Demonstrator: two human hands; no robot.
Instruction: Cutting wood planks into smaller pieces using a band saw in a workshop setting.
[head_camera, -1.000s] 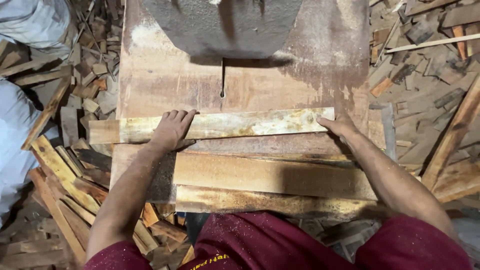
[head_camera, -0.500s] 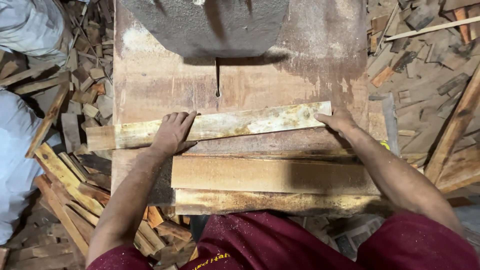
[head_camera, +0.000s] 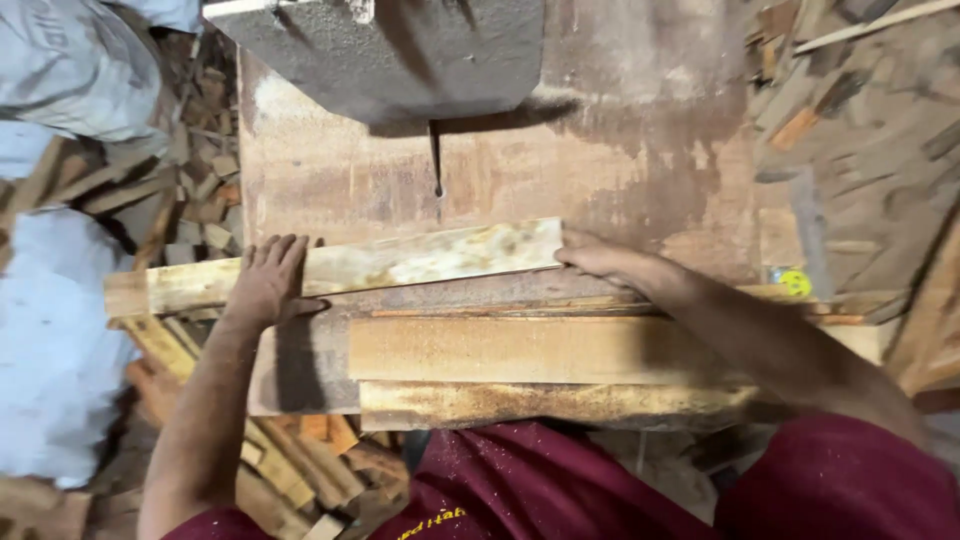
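Spreading across the floor on both sides are heaps of wood offcuts, with pale sacks piled at the far left. A worn wooden table fills the middle, a grey saw housing at its far edge and a thin blade below it. Two planks lie near the person. The pale strip lies crosswise just before the blade. The left hand presses flat on it, fingers together; the right hand grips its right end, fingers curled.
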